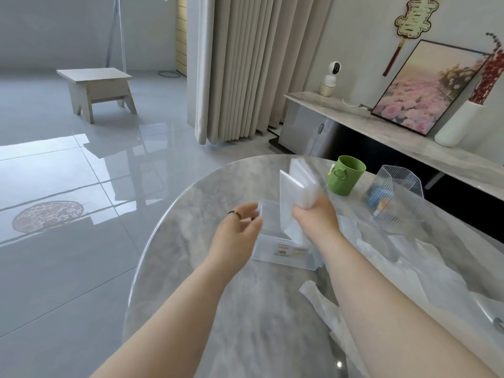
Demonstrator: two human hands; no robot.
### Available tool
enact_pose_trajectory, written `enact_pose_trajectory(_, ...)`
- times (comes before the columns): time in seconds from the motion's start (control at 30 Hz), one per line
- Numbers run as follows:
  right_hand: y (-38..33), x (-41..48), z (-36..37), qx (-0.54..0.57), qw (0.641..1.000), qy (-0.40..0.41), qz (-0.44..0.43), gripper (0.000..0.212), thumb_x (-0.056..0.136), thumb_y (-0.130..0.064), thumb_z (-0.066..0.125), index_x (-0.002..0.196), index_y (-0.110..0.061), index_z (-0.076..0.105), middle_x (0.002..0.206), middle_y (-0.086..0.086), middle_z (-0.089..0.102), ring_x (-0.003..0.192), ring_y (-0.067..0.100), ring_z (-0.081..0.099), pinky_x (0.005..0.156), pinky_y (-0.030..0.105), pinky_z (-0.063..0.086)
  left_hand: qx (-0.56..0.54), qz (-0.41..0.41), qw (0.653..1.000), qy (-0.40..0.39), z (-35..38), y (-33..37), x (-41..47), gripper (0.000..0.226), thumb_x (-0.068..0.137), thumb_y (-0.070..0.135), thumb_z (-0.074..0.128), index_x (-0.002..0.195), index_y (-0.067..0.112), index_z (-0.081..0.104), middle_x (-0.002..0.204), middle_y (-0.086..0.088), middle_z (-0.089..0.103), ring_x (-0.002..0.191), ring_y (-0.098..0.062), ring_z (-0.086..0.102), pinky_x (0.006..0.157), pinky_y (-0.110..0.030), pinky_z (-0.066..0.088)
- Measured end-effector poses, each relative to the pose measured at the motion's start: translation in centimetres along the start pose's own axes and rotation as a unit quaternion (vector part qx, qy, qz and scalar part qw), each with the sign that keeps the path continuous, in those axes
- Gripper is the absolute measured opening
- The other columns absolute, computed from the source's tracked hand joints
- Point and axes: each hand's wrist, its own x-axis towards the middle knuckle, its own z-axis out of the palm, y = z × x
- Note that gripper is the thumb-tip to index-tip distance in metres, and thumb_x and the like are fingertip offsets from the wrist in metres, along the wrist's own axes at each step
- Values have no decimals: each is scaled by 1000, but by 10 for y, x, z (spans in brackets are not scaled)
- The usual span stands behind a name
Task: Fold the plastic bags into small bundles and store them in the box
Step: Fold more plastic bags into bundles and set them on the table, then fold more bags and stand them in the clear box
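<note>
Head view: the right hand is clamped around a folded bundle of plastic bags. It holds the bundle upright, with its lower end reaching down into the open top of the box. The bundle is white and translucent, and its upper edge is blurred.

The box is clear plastic and stands on the round marble table. A white label on its near wall carries a barcode and small print that is too small to read.

The left hand, with a dark ring on one finger, sits at the box's left end. Its fingers are loosely curled and blurred, and it cannot be told whether they grip the box.

Loose plastic bags lie crumpled on the table to the right of the box. A narrow folded strip lies nearer the person.

Beyond the box stand a green cup and a ribbed clear container. No writing is legible on either.

A wall ornament is shaped as a Chinese character that cannot be read with confidence.
</note>
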Motion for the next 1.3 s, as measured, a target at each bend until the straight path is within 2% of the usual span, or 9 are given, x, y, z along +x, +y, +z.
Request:
enact_pose_trajectory(0.13, -3, -1, 11, -99, 995, -5, -16, 12, 91, -21, 38, 81, -16, 42, 79, -2, 46, 75, 22, 45, 50, 24, 28, -11, -3, 997, -80, 32, 28, 20, 79, 84, 42, 59, 146, 24, 16, 140, 7, 35, 119, -11, 46, 97, -26, 39)
enact_pose_trajectory(0.23, -11, -8, 17, -126, 989, -14, -72, 19, 92, -21, 38, 73, -20, 40, 80, -3, 48, 76, 17, 44, 54, 24, 28, -16, -23, 999, -25, 42, 35, 37, 94, 76, 41, 69, 147, 24, 11, 142, -2, 39, 128, -19, 43, 105, -34, 38)
enact_pose_trajectory(0.33, -6, -11, 22, -116, 984, -90, -96, 15, 90, -19, 47, 104, -14, 50, 109, 1, 51, 83, 15, 47, 68, 25, 35, 27, -52, 997, 41, 37, 32, 55, 69, 79, 25, 67, 137, 11, 32, 98, -1, 61, 90, -18, 60, 82, -32, 50)
enact_pose_trajectory(0.43, 6, -12, 18, -51, 982, -172, -61, 33, 87, -13, 52, 120, -15, 48, 109, -5, 48, 84, 12, 45, 74, 27, 42, 107, -55, 990, 73, 28, 22, 69, 32, 80, 9, 54, 111, 1, 52, 69, -1, 50, 64, -20, 50, 55, -27, 39)
enact_pose_trajectory(0.63, 20, 0, -8, -71, 991, -109, -16, 37, 91, -6, 37, 125, -13, 51, 123, 0, 56, 103, 16, 51, 87, 24, 40, 214, -54, 972, 77, 32, 16, 66, 15, 84, 15, 50, 97, 7, 48, 78, -3, 52, 79, -27, 52, 57, -27, 38)
enact_pose_trajectory(0.73, 21, 3, -9, -103, 985, -136, -6, 42, 92, -7, 37, 131, -17, 46, 128, -2, 53, 118, 18, 50, 96, 29, 41, 296, -23, 951, 81, 35, 18, 63, 45, 83, 32, 55, 124, 18, 45, 106, -2, 56, 104, -25, 54, 66, -27, 39)
enact_pose_trajectory(0.87, 26, 5, -6, -97, 986, -137, -1, 42, 93, -6, 34, 131, -18, 47, 130, -2, 53, 118, 18, 49, 99, 31, 40, 304, 69, 948, 56, 32, 19, 60, 75, 87, 35, 55, 146, 34, 9, 141, 5, 31, 113, -17, 50, 71, -29, 40)
enact_pose_trajectory(1.0, 30, 4, -6, -91, 987, -129, -9, 41, 94, -6, 32, 130, -18, 48, 128, -2, 53, 116, 18, 50, 94, 28, 40, 389, 83, 917, 20, 35, 12, 61, 49, 91, 28, 47, 138, 29, 37, 141, 9, 41, 107, -19, 56, 72, -27, 43)
enact_pose_trajectory(1.3, 37, -10, -27, -80, 994, -45, -53, 37, 93, -3, 33, 117, -12, 59, 121, 6, 59, 110, 19, 53, 81, 19, 37, 390, 105, 910, 95, 30, 17, 37, 47, 93, 39, 44, 137, 24, 41, 146, 10, 29, 132, -15, 31, 97, -31, 36)
